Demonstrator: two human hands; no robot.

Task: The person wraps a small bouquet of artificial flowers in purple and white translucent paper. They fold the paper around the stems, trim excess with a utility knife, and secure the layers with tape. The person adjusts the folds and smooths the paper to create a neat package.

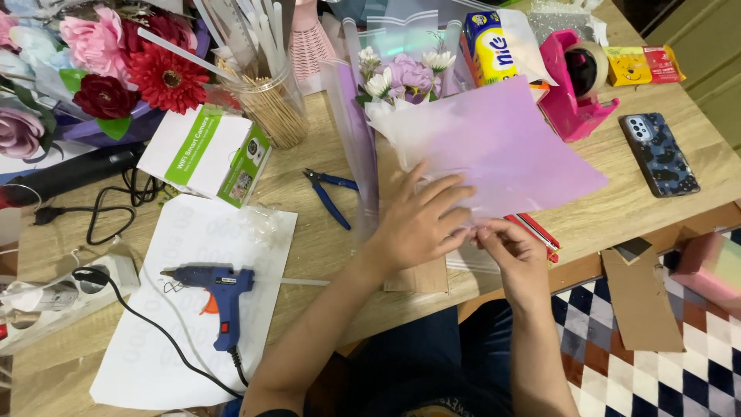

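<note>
A small bouquet of white and lilac flowers (405, 76) lies on the wooden table (617, 212), wrapped in a sheet of pale purple paper (509, 143). My left hand (421, 220) lies flat on the lower end of the wrap, fingers spread and pointing right. My right hand (513, 251) pinches the paper's lower edge just beside it. Clear cellophane (356, 131) lies under the bouquet on its left.
Blue pliers (330, 193) lie left of the wrap. A blue glue gun (218, 289) rests on white paper. A white box (208, 154), a jar of sticks (266, 104), artificial flowers (116, 62), a pink tape dispenser (575, 81), a phone (660, 154) and a power strip (62, 293) surround the work.
</note>
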